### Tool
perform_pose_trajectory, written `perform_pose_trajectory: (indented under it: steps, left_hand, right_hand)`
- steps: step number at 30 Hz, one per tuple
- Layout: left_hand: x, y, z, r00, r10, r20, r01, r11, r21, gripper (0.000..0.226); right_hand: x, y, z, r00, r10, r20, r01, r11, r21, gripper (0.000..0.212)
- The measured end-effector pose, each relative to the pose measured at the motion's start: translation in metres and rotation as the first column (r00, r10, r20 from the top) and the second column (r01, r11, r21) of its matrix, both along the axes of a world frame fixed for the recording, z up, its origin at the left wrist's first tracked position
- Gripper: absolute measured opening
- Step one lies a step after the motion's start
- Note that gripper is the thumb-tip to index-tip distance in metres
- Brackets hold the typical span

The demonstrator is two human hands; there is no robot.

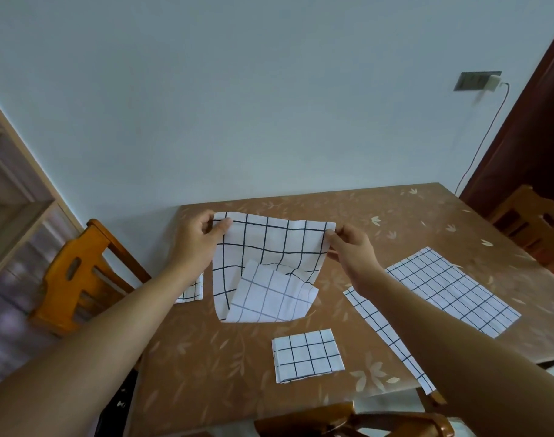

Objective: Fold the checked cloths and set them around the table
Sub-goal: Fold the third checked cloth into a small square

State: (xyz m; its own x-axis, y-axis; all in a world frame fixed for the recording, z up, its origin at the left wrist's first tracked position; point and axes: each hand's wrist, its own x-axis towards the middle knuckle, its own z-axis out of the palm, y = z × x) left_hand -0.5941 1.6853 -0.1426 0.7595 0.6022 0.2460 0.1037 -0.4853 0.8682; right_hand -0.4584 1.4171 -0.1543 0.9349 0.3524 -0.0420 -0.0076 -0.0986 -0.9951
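Both hands are up over the far left part of the table (pixel 348 203). The left hand (pixel 200 238) pinches the top left corner of the held cloth (pixel 269 244) between thumb and fingers, and the right hand (pixel 352 250) pinches the top right corner the same way. That pulls the top edge into a fairly straight line, running left to right. The rest hangs down toward me, and the bottom flap curls up so the paler back side shows. I can't tell for sure if the lowest bit rests on the tabletop.

The folded cloth (pixel 307 354) lies flat near the near edge, well apart from the held one, with bare tabletop between them. A small folded cloth (pixel 192 290) sits at the left edge, mostly hidden under the left forearm. On the right the big flat cloth (pixel 452 288) is spread open. The right forearm crosses it, and a checked strip reaches the near edge; I can't tell if that strip is the same piece.

The far right corner and the near left stretch are open. Wooden chairs crowd the edges: left chair (pixel 77 272), right chair (pixel 534 222), near chair (pixel 363 424).
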Motion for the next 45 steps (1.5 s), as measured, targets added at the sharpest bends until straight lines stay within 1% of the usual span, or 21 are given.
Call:
perform_pose_trajectory:
  steps: [2, 4, 6, 8, 9, 11, 13, 15, 16, 18, 21, 26, 29, 31, 33, 35, 37, 38, 41, 43, 45]
  left_hand:
    - [0.000, -0.001, 0.000, 1.000, -0.002, 0.007, 0.002, 1.000, 0.002, 0.055]
    - [0.000, 0.000, -0.001, 1.000, 0.014, -0.006, -0.014, 0.999, 0.042, 0.054]
    - [0.001, 0.002, -0.002, 0.998, 0.037, -0.048, -0.034, 0.997, 0.064, 0.043]
    - [0.000, -0.006, 0.004, 0.996, 0.024, -0.087, -0.017, 0.997, 0.074, 0.031]
    - [0.000, -0.013, 0.008, 0.995, -0.005, -0.100, 0.017, 0.993, 0.113, 0.040]
    - [0.002, -0.032, 0.022, 0.987, -0.093, -0.134, 0.128, 0.950, 0.286, 0.056]
    - [0.006, -0.055, 0.040, 0.959, -0.213, -0.185, 0.273, 0.868, 0.415, 0.056]
    - [0.015, -0.066, 0.045, 0.922, -0.321, -0.215, 0.384, 0.825, 0.415, 0.051]
    - [0.019, -0.068, 0.046, 0.904, -0.361, -0.229, 0.424, 0.824, 0.375, 0.045]
    - [0.024, -0.073, 0.048, 0.872, -0.423, -0.245, 0.480, 0.837, 0.262, 0.030]
    - [0.027, -0.077, 0.048, 0.850, -0.475, -0.228, 0.518, 0.832, 0.200, 0.015]
    - [0.031, -0.082, 0.043, 0.859, -0.481, -0.173, 0.509, 0.840, 0.190, 0.007]
    - [0.029, -0.085, 0.046, 0.895, -0.433, -0.104, 0.446, 0.868, 0.221, 0.008]
    - [0.024, -0.084, 0.049, 0.928, -0.370, -0.044, 0.369, 0.893, 0.258, 0.009]
    - [0.018, -0.081, 0.051, 0.951, -0.310, 0.008, 0.294, 0.910, 0.293, 0.006]
    - [0.014, -0.075, 0.049, 0.962, -0.267, 0.051, 0.238, 0.920, 0.312, 0.007]
    - [0.012, -0.067, 0.047, 0.966, -0.245, 0.081, 0.211, 0.930, 0.301, 0.008]
    - [0.012, -0.063, 0.045, 0.965, -0.245, 0.089, 0.211, 0.935, 0.284, 0.008]
    - [0.011, -0.051, 0.040, 0.967, -0.239, 0.086, 0.210, 0.942, 0.263, 0.011]
    - [0.011, -0.042, 0.036, 0.972, -0.217, 0.086, 0.185, 0.941, 0.283, 0.013]
    - [0.010, -0.031, 0.032, 0.983, -0.167, 0.076, 0.135, 0.940, 0.313, 0.009]
  right_hand:
    - [-0.002, 0.000, 0.001, 0.999, -0.005, 0.034, 0.005, 1.000, -0.013, 0.015]
    - [-0.004, 0.000, 0.004, 0.996, -0.017, 0.083, 0.021, 0.999, -0.049, 0.020]
    - [-0.006, 0.000, 0.007, 0.987, -0.039, 0.155, 0.053, 0.995, -0.087, 0.029]
    - [-0.010, 0.002, 0.015, 0.970, -0.023, 0.241, 0.056, 0.990, -0.130, 0.028]
    - [-0.013, 0.003, 0.020, 0.959, 0.005, 0.282, 0.039, 0.988, -0.152, 0.025]
    - [-0.019, 0.006, 0.027, 0.926, 0.089, 0.366, -0.010, 0.977, -0.211, 0.021]
    - [-0.026, 0.010, 0.032, 0.879, 0.170, 0.446, -0.048, 0.961, -0.272, 0.017]
    - [-0.031, 0.014, 0.033, 0.852, 0.211, 0.480, -0.073, 0.954, -0.290, 0.011]
    - [-0.032, 0.015, 0.033, 0.849, 0.222, 0.480, -0.081, 0.952, -0.296, 0.009]
    - [-0.035, 0.013, 0.034, 0.858, 0.234, 0.457, -0.102, 0.950, -0.295, 0.006]
    - [-0.038, 0.008, 0.034, 0.869, 0.255, 0.423, -0.140, 0.948, -0.284, 0.012]
    - [-0.039, 0.005, 0.032, 0.866, 0.267, 0.422, -0.158, 0.948, -0.276, 0.017]
    - [-0.035, -0.001, 0.024, 0.874, 0.307, 0.377, -0.176, 0.922, -0.344, 0.019]
    - [-0.027, -0.010, 0.008, 0.860, 0.348, 0.372, -0.144, 0.867, -0.477, 0.021]
    - [-0.014, -0.019, -0.011, 0.867, 0.339, 0.367, -0.046, 0.786, -0.617, 0.023]
    - [-0.002, -0.026, -0.024, 0.921, 0.276, 0.276, -0.002, 0.711, -0.703, 0.023]
    - [0.006, -0.029, -0.028, 0.957, 0.239, 0.166, -0.032, 0.653, -0.757, 0.023]
    - [0.007, -0.029, -0.027, 0.966, 0.228, 0.121, -0.057, 0.647, -0.760, 0.021]
    - [0.011, -0.027, -0.021, 0.984, 0.174, 0.043, -0.088, 0.675, -0.732, 0.030]
    - [0.014, -0.025, -0.020, 0.994, 0.109, -0.018, -0.093, 0.735, -0.672, 0.034]
    - [0.014, -0.024, -0.020, 0.998, -0.002, -0.064, -0.035, 0.820, -0.571, 0.036]
